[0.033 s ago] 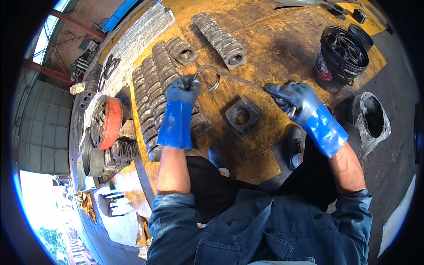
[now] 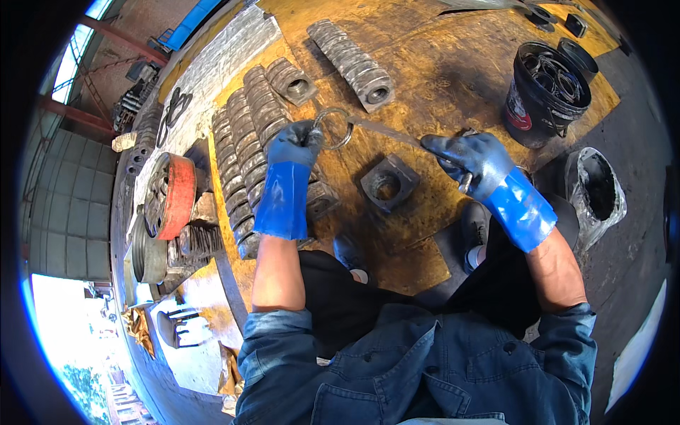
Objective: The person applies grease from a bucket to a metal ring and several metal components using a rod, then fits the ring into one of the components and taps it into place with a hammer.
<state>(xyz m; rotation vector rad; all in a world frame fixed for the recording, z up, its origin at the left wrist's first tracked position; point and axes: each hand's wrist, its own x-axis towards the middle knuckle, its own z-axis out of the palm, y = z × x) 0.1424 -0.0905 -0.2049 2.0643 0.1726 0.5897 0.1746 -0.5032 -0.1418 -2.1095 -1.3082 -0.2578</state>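
My left hand, in a blue rubber glove, is closed around the left side of a thin metal ring, which it holds up above the stained yellow floor sheet. In my right hand, gloved alike, is a flat file. Its handle end shows beneath my fingers, and my index finger stretches along the blade. The blade points left, with its tip at the ring's right upper edge; whether they touch I cannot tell. Below, between my hands, sits a square metal block with a round bore.
Rows of ribbed metal pieces lie beside my left hand, and another row lies farther off. A black bucket of rings stands at right, near a plastic-wrapped container. At left is a red wheel.
My right hand has shifted very slightly to the left with the file. My left hand and the ring stay almost where they were.
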